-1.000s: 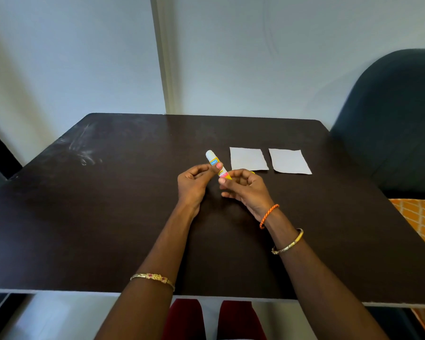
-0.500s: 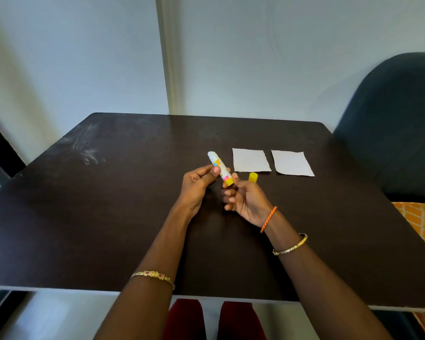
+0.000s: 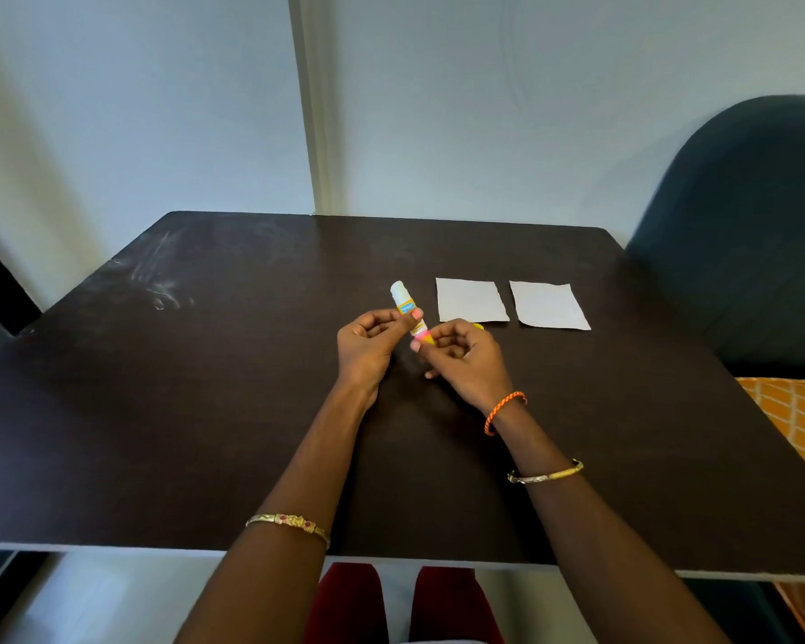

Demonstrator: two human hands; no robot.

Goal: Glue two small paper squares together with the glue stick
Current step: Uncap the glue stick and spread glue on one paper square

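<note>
An uncapped glue stick (image 3: pixel 403 302), white at the top with a colourful label and a yellow base, is held tilted above the dark table (image 3: pixel 205 388). My left hand (image 3: pixel 368 346) pinches its middle. My right hand (image 3: pixel 465 360) has its fingertips closed on the yellow base. A bit of the yellow cap (image 3: pixel 478 325) shows behind my right hand's knuckles. Two small white paper squares lie flat side by side just beyond my right hand: the left square (image 3: pixel 470 300) and the right square (image 3: pixel 549 305).
A dark upholstered chair (image 3: pixel 740 225) stands against the table's right edge, with orange patterned fabric (image 3: pixel 795 411) below it. A pale wall rises behind the table's far edge. My knees show under the near edge.
My right hand's fingers have closed again over the stick's yellow base, and the yellow cap is now mostly hidden behind that hand. The left hand keeps its hold; the papers have not moved.
</note>
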